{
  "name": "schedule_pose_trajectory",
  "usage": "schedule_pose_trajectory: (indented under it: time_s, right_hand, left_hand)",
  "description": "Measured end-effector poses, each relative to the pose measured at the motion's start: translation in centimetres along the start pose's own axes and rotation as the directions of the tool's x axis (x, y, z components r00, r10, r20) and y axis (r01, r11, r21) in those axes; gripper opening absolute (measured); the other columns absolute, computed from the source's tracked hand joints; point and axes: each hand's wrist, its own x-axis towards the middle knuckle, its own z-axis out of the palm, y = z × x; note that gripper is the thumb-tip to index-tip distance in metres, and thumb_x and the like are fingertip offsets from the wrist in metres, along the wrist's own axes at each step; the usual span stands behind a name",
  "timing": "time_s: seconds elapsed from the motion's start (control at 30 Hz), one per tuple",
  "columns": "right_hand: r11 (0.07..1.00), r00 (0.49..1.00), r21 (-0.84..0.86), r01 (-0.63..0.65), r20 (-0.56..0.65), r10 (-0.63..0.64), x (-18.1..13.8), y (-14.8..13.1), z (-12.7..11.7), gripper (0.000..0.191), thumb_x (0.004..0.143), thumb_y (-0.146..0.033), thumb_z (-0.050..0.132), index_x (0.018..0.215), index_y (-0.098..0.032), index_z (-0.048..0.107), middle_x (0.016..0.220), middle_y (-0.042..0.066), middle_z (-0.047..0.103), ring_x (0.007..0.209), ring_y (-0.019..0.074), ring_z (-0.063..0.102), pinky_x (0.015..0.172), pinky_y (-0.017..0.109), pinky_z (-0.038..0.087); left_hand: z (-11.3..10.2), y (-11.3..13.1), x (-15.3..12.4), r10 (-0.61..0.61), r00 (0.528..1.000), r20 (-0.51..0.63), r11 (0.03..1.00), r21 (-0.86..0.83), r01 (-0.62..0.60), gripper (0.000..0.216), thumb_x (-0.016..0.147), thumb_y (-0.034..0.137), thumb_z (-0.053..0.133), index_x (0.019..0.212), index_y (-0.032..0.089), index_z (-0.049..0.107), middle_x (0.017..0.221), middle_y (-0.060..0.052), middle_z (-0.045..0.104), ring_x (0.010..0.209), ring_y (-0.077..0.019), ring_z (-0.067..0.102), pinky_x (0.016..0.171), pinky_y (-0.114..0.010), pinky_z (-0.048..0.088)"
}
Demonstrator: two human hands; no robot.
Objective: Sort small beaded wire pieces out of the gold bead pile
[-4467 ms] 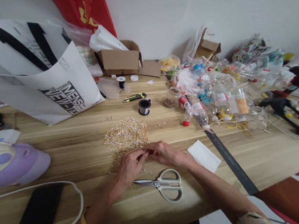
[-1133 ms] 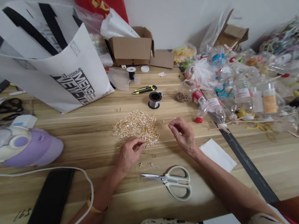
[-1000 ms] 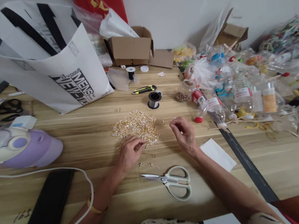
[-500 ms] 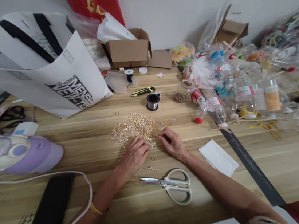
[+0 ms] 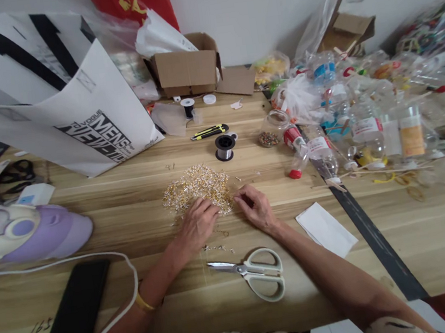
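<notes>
A loose heap of small gold and silver metal pieces [image 5: 196,183], looking like jewellery findings or chain, lies on the wooden table. My left hand [image 5: 198,223] rests at its near edge, fingers bent together; the fingertips point down and whatever they pinch is hidden. Just right of the heap, my right hand [image 5: 254,207] has thumb and forefinger closed in a pinch, too small to show what is between them. Short bits of chain [image 5: 218,249] lie below my left hand. Nearer me are scissors [image 5: 244,270] with pale handles, blades pointing left.
Behind the heap are a wire spool [image 5: 225,148] and a yellow-black utility knife [image 5: 210,131]. Plastic bottles [image 5: 365,131] crowd the right side. A folded white paper [image 5: 326,229] lies by my right forearm. A black phone [image 5: 73,320] and white cable [image 5: 133,279] are at left.
The view has shifted slightly. My left hand has moved a little at the heap's edge, its fingers still bent down. My right hand keeps its pinch in nearly the same place.
</notes>
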Motion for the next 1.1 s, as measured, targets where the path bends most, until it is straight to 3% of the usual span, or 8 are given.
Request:
schedule_pose_trajectory:
  time_s: [0.1, 0.2, 0.33, 0.67, 0.8, 1.1]
  right_hand:
    - [1.0, 1.0, 0.007, -0.006, 0.004, 0.006, 0.0, 0.0, 0.0, 0.011, 0.086, -0.022, 0.05, 0.079, -0.018, 0.056, 0.069, 0.002, 0.054, 0.061, 0.0138, 0.048, 0.056, 0.026, 0.04]
    - [1.0, 1.0, 0.009, -0.006, 0.004, 0.006, 0.0, 0.0, 0.0, 0.011, 0.087, -0.022, 0.05, 0.079, -0.018, 0.056, 0.069, 0.002, 0.053, 0.06, 0.0135, 0.048, 0.055, 0.025, 0.04]
    - [1.0, 1.0, 0.009, 0.003, 0.01, -0.003, 0.0, 0.0, 0.0, 0.01, 0.086, -0.021, 0.051, 0.078, -0.018, 0.055, 0.069, 0.001, 0.053, 0.06, 0.0133, 0.048, 0.056, 0.025, 0.04]
    - [0.999, 0.998, 0.017, 0.029, 0.053, -0.03, -0.1, 0.0, 0.0, 0.01, 0.087, -0.022, 0.05, 0.08, -0.019, 0.056, 0.071, 0.002, 0.054, 0.063, 0.0145, 0.05, 0.058, 0.026, 0.042]
    - [1.0, 0.998, 0.015, 0.026, 0.049, -0.026, -0.1, 0.0, 0.0, 0.01, 0.087, -0.022, 0.05, 0.08, -0.019, 0.056, 0.07, 0.002, 0.054, 0.062, 0.0144, 0.05, 0.057, 0.026, 0.042]
    - [1.0, 0.998, 0.009, 0.03, 0.056, -0.03, -0.1, 0.0, 0.0, 0.011, 0.088, -0.023, 0.05, 0.079, -0.019, 0.056, 0.07, 0.002, 0.054, 0.062, 0.0142, 0.05, 0.058, 0.026, 0.042]
  left_hand:
    - [-0.5, -0.3, -0.4, -0.002, 1.0, -0.009, 0.992, -0.127, 0.001, 0.014, 0.087, 0.016, 0.052, 0.08, 0.015, 0.064, 0.079, -0.005, 0.061, 0.083, -0.0186, 0.052, 0.077, -0.031, 0.044]
    - [-1.1, -0.4, -1.0, 0.045, 0.997, 0.068, 0.982, -0.189, -0.031, 0.012, 0.086, 0.015, 0.056, 0.078, 0.016, 0.065, 0.077, -0.004, 0.062, 0.08, -0.0174, 0.053, 0.074, -0.029, 0.044]
    - [-1.4, -0.2, -2.2, 0.077, 0.987, 0.141, 0.988, -0.146, -0.056, 0.01, 0.084, 0.015, 0.058, 0.076, 0.016, 0.064, 0.079, -0.004, 0.063, 0.08, -0.0179, 0.052, 0.074, -0.03, 0.043]
    - [-1.2, -0.8, -4.4, 0.006, 0.996, 0.088, 0.997, -0.072, 0.0, 0.015, 0.087, 0.018, 0.053, 0.075, 0.017, 0.061, 0.078, -0.004, 0.059, 0.081, -0.0181, 0.051, 0.079, -0.033, 0.043]
    - [-0.7, -0.6, -4.4, 0.039, 0.997, 0.072, 0.996, -0.081, -0.033, 0.016, 0.089, 0.02, 0.049, 0.081, 0.017, 0.063, 0.082, -0.004, 0.06, 0.084, -0.0184, 0.051, 0.081, -0.035, 0.043]
    - [-1.0, 0.0, -3.6, 0.062, 0.99, 0.13, 0.997, -0.049, -0.056, 0.022, 0.091, 0.017, 0.046, 0.075, 0.016, 0.061, 0.078, -0.004, 0.058, 0.081, -0.0191, 0.048, 0.079, -0.034, 0.041]
